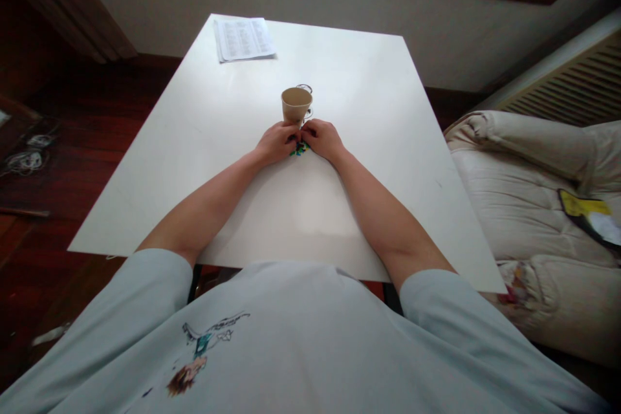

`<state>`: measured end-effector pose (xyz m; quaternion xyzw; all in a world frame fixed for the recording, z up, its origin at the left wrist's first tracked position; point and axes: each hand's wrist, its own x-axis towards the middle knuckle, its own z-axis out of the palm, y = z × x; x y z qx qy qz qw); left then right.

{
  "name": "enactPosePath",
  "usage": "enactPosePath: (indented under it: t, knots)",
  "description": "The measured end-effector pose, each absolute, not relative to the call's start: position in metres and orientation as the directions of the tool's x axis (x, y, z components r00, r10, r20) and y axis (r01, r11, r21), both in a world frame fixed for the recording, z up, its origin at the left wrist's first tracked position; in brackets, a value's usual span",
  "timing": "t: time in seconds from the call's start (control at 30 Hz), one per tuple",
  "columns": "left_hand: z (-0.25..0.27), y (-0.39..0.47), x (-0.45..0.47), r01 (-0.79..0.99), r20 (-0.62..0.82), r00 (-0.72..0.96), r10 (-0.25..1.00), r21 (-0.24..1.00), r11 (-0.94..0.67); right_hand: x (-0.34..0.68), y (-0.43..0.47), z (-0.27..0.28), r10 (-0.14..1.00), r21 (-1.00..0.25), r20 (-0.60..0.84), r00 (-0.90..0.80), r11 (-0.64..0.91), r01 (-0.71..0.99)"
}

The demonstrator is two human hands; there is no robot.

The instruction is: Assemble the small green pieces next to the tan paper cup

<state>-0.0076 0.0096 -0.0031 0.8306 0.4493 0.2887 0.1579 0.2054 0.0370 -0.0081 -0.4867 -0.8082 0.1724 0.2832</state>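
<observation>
My left hand (281,141) and my right hand (323,138) almost meet at the middle of a white table (208,116). The fingers of both are curled into a pinch. What they hold, if anything, is too small to make out. Just below the fingertips lies a small heap of green, blue and yellow pieces (299,150). A light-brown paper cup (297,103) stands upright right behind my left hand, its mouth facing up. Thin dark loops like string or wire (309,112) show beside and behind the cup.
Printed sheets of paper (245,39) lie at the table's far left corner. To the right is a beige padded sofa (514,168) with a yellow and black item (585,207) on it. Bundled cables (24,162) lie on the left. A wall (315,3) rises behind the table.
</observation>
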Motion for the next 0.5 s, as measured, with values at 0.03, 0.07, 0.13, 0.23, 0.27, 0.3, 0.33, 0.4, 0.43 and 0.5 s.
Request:
enactPosePath:
  t: [0.03,0.07,0.13,0.23,0.27,0.3,0.33,0.4,0.43,0.5]
  knots:
    - [-0.0028,0.0093,-0.0076,0.657,0.338,0.428,0.838,0.520,-0.545,0.2051,0.0367,-0.0079,0.885,-0.553,0.290,-0.365,0.466,0.691]
    - [-0.0025,0.0090,-0.0075,0.658,0.338,0.426,0.839,0.520,-0.544,0.2048,0.0363,-0.0075,0.885,-0.552,0.290,-0.363,0.465,0.692]
    - [-0.0021,0.0084,-0.0074,0.659,0.335,0.425,0.841,0.523,-0.541,0.2041,0.0353,-0.0061,0.887,-0.552,0.287,-0.363,0.462,0.694]
    - [-0.0024,0.0084,-0.0075,0.661,0.329,0.424,0.844,0.525,-0.536,0.2032,0.0335,-0.0032,0.894,-0.554,0.273,-0.356,0.448,0.702]
    - [-0.0026,0.0085,-0.0076,0.663,0.328,0.423,0.845,0.524,-0.535,0.2030,0.0331,-0.0025,0.896,-0.553,0.269,-0.353,0.444,0.705]
    - [-0.0027,0.0087,-0.0076,0.663,0.328,0.422,0.845,0.524,-0.534,0.2030,0.0327,-0.0020,0.898,-0.551,0.266,-0.351,0.441,0.708]
    - [-0.0028,0.0088,-0.0077,0.664,0.328,0.421,0.846,0.524,-0.533,0.2030,0.0326,-0.0018,0.898,-0.551,0.265,-0.350,0.439,0.710]
    - [-0.0024,0.0087,-0.0076,0.662,0.327,0.419,0.847,0.528,-0.532,0.2032,0.0327,-0.0019,0.899,-0.551,0.263,-0.351,0.439,0.710]
    - [-0.0019,0.0085,-0.0076,0.661,0.327,0.419,0.847,0.529,-0.532,0.2034,0.0328,-0.0021,0.899,-0.553,0.262,-0.352,0.438,0.709]
    - [-0.0006,0.0078,-0.0073,0.661,0.326,0.419,0.848,0.531,-0.531,0.2036,0.0330,-0.0024,0.899,-0.556,0.257,-0.355,0.438,0.706]
